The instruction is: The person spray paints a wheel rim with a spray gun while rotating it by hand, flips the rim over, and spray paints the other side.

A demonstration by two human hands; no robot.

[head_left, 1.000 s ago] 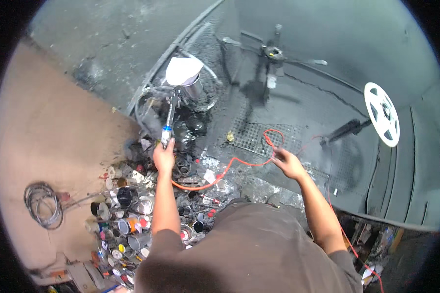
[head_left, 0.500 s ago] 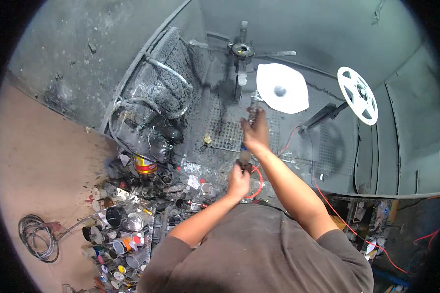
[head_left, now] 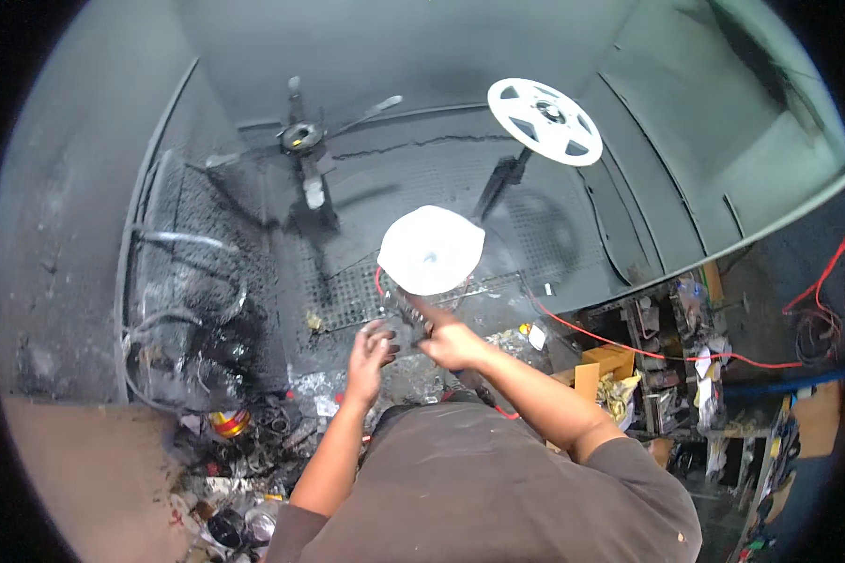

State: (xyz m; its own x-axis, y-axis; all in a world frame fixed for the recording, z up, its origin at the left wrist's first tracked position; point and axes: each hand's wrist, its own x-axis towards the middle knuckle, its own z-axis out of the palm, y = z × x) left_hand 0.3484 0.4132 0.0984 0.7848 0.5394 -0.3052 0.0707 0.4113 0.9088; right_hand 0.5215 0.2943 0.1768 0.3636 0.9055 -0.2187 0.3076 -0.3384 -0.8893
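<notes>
My right hand [head_left: 449,342] is closed around a dark, paint-stained spray gun [head_left: 406,311], whose details are partly hidden by the fingers. Just beyond the gun is a wide white cup-like piece [head_left: 432,249] with pointed sides and a small grey spot in its middle. My left hand [head_left: 372,361] is beside the gun, fingers bent and apart, with nothing visible in it. Farther off, a white spoked wheel [head_left: 545,122] is mounted on a dark stand [head_left: 499,188]. A second stand [head_left: 302,141] with several arms carries no wheel.
Grey booth walls surround a perforated floor grating [head_left: 347,300]. A red hose [head_left: 620,342] trails to the right. At lower left lie cans and clutter, including a red-and-yellow can [head_left: 230,423]. Crowded shelving [head_left: 662,375] and an open cardboard box [head_left: 587,383] are at right.
My view has turned to the right. My left hand has come off the lower part of the gun and hose and moved up beside it. My right hand keeps the gun, now drawn closer.
</notes>
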